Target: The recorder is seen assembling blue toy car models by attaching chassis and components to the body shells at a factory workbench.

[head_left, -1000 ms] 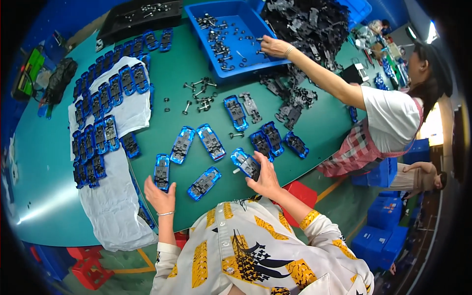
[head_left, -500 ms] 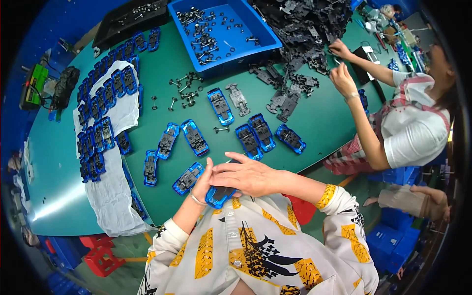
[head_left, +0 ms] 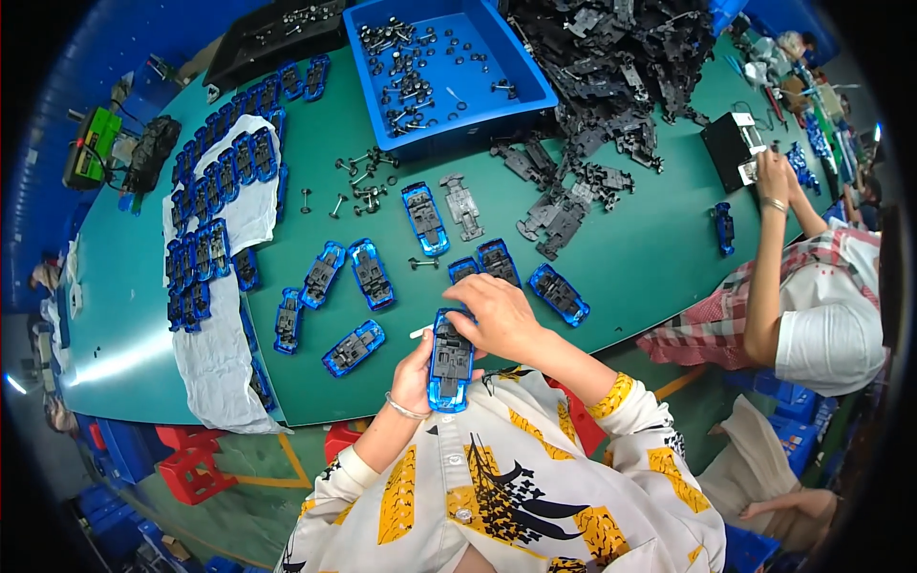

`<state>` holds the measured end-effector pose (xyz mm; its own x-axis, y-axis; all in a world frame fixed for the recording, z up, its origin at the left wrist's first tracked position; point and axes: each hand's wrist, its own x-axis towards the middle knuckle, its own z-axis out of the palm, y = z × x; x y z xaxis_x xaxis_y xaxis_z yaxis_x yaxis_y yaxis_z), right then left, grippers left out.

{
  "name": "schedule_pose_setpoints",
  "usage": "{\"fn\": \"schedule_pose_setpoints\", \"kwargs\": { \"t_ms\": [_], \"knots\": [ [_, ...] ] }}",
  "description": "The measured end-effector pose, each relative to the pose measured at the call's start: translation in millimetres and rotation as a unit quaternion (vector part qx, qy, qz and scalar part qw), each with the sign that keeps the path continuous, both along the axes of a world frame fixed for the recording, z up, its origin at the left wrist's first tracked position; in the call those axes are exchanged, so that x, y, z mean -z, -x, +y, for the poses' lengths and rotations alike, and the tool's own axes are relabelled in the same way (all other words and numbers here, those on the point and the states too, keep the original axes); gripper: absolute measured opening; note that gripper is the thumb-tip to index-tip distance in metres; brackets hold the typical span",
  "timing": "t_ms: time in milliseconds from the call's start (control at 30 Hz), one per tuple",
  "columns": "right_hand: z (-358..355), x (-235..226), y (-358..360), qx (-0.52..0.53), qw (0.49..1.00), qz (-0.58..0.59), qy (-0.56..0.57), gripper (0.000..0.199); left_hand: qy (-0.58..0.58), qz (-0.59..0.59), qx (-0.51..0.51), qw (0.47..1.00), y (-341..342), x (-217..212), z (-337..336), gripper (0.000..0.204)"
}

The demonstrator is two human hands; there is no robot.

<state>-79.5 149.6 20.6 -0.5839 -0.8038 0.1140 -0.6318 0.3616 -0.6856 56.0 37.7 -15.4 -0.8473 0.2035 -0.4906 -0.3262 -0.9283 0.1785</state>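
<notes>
A blue toy car [head_left: 451, 361] with its black underside facing up is held in front of my shirt. My left hand [head_left: 413, 377] is closed around its left side. The fingers of my right hand [head_left: 497, 315] curl over the car's far end and press on it. A small white stick-like piece [head_left: 420, 332] pokes out beside my left fingers; its kind I cannot make out. Around my hands lie more upturned blue cars, one car [head_left: 353, 348] to the left and another [head_left: 559, 294] to the right. A loose grey chassis [head_left: 462, 207] rests beside a car [head_left: 424, 220] farther back.
A blue bin [head_left: 458, 129] of wheel axles stands at the back, beside a heap of black chassis [head_left: 621, 76]. Loose axles [head_left: 368, 196] lie before it. Rows of cars [head_left: 205, 191] sit on white sheets at left. A co-worker's hands [head_left: 776, 181] are at a black box [head_left: 734, 148].
The car has moved outward and turned lengthwise, its underside now uncovered. My right hand has gone from lying across it to its far end. The co-worker's hands moved from the heap to the box.
</notes>
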Motion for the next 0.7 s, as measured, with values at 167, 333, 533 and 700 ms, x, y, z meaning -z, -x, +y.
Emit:
{"fn": "schedule_pose_setpoints", "kwargs": {
  "t_ms": [167,333,533,700],
  "knots": [
    [-14.0,9.0,2.5,-0.035,0.999,-0.005,-0.04,0.015,-0.011,-0.008,0.003,1.0,0.4,-2.1,-3.7,0.048],
    [-26.1,11.0,0.6,-0.072,0.997,0.001,-0.034,0.013,0.025,0.003,0.016,1.0,-7.4,-2.3,-10.0,0.05],
    [-33.7,7.5,-10.3,-0.028,0.998,-0.008,-0.048,0.012,0.045,0.002,0.019,0.999,-6.7,-3.1,-21.8,0.05],
    [-33.8,8.1,-13.7,-0.002,0.995,-0.058,-0.076,0.016,-0.025,0.003,0.015,1.0,-8.3,10.0,-25.0,0.05]
  ]
}}
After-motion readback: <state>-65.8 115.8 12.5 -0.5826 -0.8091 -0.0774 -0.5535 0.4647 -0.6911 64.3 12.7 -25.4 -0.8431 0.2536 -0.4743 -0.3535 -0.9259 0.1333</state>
